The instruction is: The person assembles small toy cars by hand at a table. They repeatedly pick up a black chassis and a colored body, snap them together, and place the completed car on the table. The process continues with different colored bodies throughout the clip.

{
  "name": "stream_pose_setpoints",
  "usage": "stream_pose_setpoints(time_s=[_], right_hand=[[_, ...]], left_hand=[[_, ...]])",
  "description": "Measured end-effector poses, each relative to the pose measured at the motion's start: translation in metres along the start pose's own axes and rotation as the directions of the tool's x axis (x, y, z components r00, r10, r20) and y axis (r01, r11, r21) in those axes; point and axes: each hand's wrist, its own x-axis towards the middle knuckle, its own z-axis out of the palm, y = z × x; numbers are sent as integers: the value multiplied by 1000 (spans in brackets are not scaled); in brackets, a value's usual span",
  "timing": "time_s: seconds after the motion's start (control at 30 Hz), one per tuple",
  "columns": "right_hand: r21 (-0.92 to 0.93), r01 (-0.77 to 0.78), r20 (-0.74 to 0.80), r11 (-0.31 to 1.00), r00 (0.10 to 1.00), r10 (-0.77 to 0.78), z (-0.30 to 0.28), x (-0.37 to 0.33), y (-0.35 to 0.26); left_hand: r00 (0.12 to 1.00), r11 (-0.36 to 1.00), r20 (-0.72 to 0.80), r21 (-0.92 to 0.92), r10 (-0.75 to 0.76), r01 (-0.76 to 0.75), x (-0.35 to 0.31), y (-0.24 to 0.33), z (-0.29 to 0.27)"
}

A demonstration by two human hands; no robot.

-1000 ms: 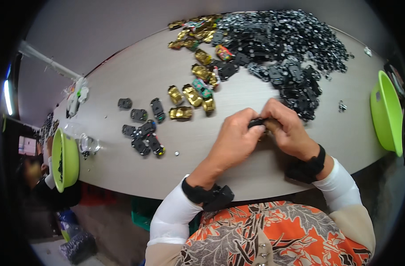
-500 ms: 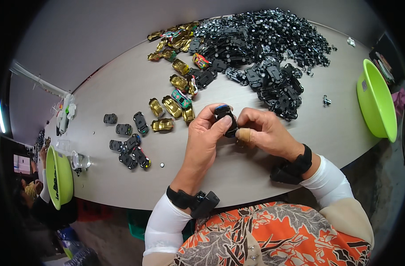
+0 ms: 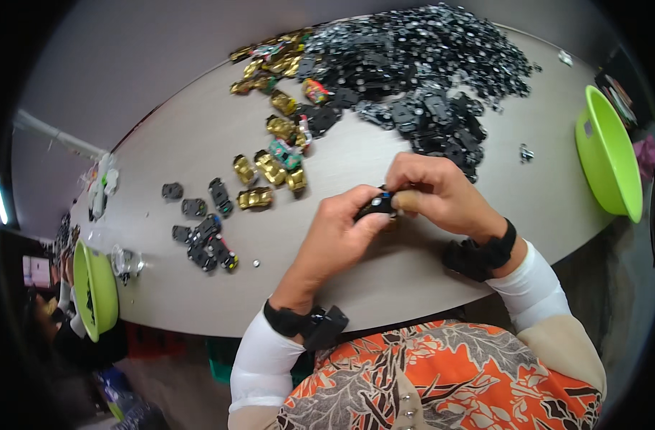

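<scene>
Between both hands is a small toy car [image 3: 374, 206], its black underside showing, with a touch of blue near the right fingertips. My left hand [image 3: 338, 228] is closed around one end of it, thumb along the near side. At the other end my right hand [image 3: 442, 192] pinches, fingers curled; a tan covering wraps a fingertip, and whatever small part may be inside is hidden. Gold toy cars [image 3: 270, 168] stand left of the hands. Farther left, black-bottomed toy cars [image 3: 205, 233] lie upside down in a loose group.
A large heap of small wheel parts [image 3: 456, 54] covers the far side, with black car bases [image 3: 442, 125] before it. Green basins stand at the right [image 3: 603, 158] and left [image 3: 97, 294]. A clear cup [image 3: 127, 259] is beside the left one. Another person sits far left.
The toy car has turned from upright to lying more sideways and moved slightly right and down. My right hand has come up over its end, fingers closer to it.
</scene>
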Motion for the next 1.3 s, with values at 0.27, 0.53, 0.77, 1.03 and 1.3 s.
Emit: stream_pose_setpoints(time_s=[0.27, 0.53, 0.77, 1.03, 1.3], right_hand=[[-259, 198, 22, 945, 980, -199, 29, 3, -2], [-243, 179, -120, 953, 970, -213, 25, 6, -5], [-402, -1, -106, 916, 993, -46, -12, 3, 16], [-551, 185, 315, 814, 949, -2, 12, 2, 0], [-453, 163, 122, 876, 985, -120, 15, 0, 15]], left_hand=[[986, 929, -100, 358, 135, -91, -15, -2, 2], [898, 777, -256, 615, 357, -133, -40, 14, -55], [636, 493, -759, 610, 137, 621, -69, -21, -192], [808, 496, -471, 827, 353, 265, -45, -5, -148], [969, 354, -244, 911, 45, 213, -25, -9, -106]])
